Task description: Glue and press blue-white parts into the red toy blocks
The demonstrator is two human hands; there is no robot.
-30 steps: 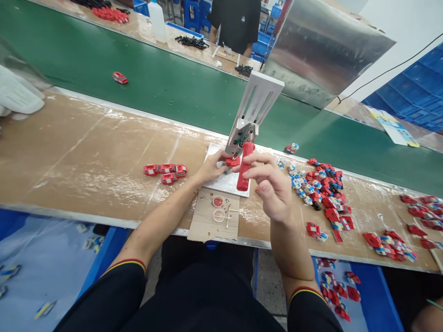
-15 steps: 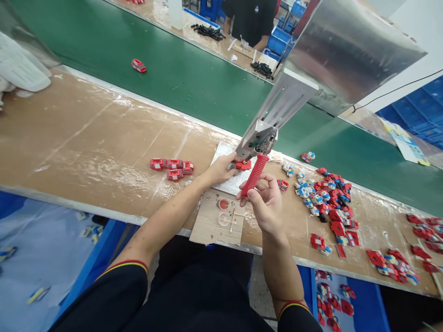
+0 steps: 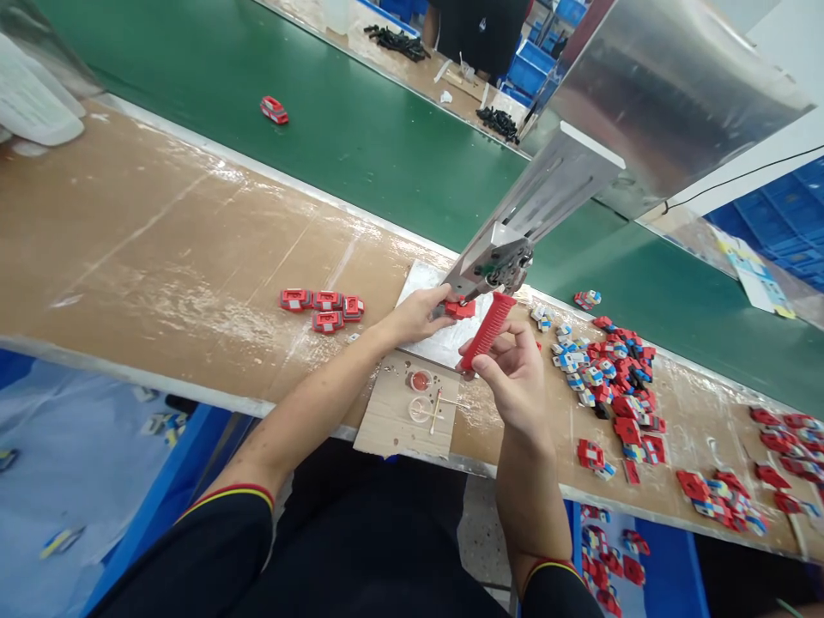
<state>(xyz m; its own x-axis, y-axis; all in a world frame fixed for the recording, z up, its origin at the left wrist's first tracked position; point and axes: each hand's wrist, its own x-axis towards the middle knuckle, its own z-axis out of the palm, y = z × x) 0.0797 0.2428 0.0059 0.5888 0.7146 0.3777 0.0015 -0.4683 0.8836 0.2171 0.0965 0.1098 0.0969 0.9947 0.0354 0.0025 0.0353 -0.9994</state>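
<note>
My left hand pinches a small red toy vehicle part under the head of a metal lever press. The part is over the press's bright base plate. In my right hand is the press's ridged red handle, with the fingers and thumb closed around its lower end. Left of the base sit several red and grey vehicle parts. Before the base, a cardboard piece bears a small cup of red liquid, a second clear cup and cotton swabs.
A heap of red, white and blue toy parts covers the table to the right. Beyond runs a green conveyor belt carrying a red toy vehicle. Blue bins stand below the table edge. A person is across the belt.
The view has shifted slightly. My right hand and the red handle appear a little further right, covering most of a toy part behind them. My left hand still holds the red part.
</note>
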